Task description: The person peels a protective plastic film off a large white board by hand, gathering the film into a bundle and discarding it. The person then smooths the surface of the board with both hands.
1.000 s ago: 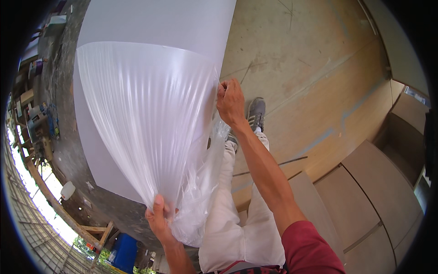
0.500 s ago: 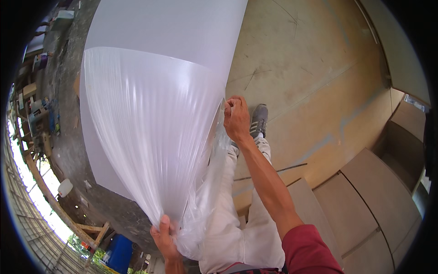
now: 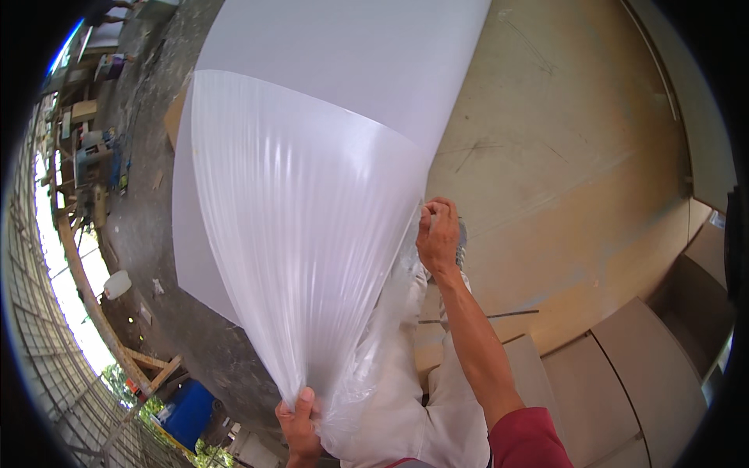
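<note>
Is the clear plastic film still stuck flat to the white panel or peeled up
Peeled up. The clear plastic film billows off the white panel, gathered in the left hand and pinched at its edge by the right hand.

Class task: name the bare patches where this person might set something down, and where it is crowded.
Free: the tan plywood floor, between the white panel and the stacked tan boards. Crowded: the grey ground at far left, with a white jug, blue barrel and timber. Both hands, left and right, grip translucent plastic film.
</note>
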`<state>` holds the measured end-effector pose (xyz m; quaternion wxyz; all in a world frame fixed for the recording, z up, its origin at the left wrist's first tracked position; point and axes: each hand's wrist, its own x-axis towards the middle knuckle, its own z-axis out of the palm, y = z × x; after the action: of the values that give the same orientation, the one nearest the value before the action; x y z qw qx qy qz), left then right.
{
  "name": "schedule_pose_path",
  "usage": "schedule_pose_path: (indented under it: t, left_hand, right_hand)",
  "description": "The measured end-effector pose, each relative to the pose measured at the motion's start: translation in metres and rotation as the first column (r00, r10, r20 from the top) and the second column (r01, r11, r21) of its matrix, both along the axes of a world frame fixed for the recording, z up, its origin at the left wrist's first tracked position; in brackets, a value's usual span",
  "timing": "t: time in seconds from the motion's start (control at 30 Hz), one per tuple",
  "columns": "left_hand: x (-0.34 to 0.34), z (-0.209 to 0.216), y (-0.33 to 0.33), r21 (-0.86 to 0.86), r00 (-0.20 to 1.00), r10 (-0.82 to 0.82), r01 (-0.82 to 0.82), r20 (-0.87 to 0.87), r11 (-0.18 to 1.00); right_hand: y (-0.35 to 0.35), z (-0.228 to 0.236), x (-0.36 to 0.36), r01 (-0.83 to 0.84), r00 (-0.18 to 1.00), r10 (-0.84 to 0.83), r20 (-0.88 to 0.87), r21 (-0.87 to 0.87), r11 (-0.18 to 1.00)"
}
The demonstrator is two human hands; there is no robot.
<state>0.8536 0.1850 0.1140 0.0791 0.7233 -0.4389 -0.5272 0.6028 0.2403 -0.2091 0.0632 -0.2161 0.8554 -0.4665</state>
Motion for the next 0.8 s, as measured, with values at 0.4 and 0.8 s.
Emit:
schedule_pose_path:
  t: [0.4,0.8]
  left_hand:
    - [0.034,0.012,0.041,-0.053,0.999,0.023,-0.021,0.030,0.998]
    - [0.064,0.019,0.087,-0.151,0.999,0.034,-0.035,-0.009,0.988]
  right_hand:
    - [0.019,0.013,0.019,-0.118,0.993,0.117,-0.022,-0.024,0.993]
    - [0.029,0.027,0.039,-0.196,0.980,0.197,-0.001,-0.070,0.978]
